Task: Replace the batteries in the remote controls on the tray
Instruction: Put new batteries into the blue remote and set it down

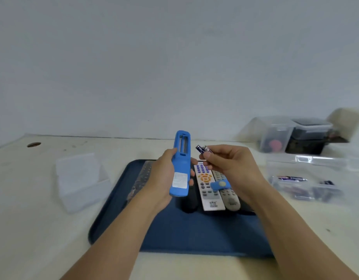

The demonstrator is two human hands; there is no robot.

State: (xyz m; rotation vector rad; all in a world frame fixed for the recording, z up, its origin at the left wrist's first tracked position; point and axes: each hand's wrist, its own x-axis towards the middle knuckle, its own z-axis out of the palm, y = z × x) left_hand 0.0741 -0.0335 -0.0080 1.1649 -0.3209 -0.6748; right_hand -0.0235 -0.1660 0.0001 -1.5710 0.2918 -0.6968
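Item one: blue remote control (180, 164), back side toward me, held upright above the tray in my left hand (164, 176), fingers wrapped round its lower half. Its battery compartment near the top stands open; I cannot tell whether cells sit inside.

Item two: batteries (202, 149), dark purple, pinched between thumb and fingertips of my right hand (225, 160), just beside the open compartment and not touching it.

Item three: dark blue tray (184, 235) on the pale table (43, 229). On it lie a white remote (208, 188) with purple and orange buttons, a grey remote (230, 196) beside it, and a black remote (187, 205) partly hidden under the blue one. A small blue battery cover (220, 185) rests across the white and grey remotes.

Item four: empty-looking clear plastic box (81, 180), left of the tray.

Item five: clear container (302, 184) holding more batteries, right of the tray; stacked storage boxes (295, 136) behind it.
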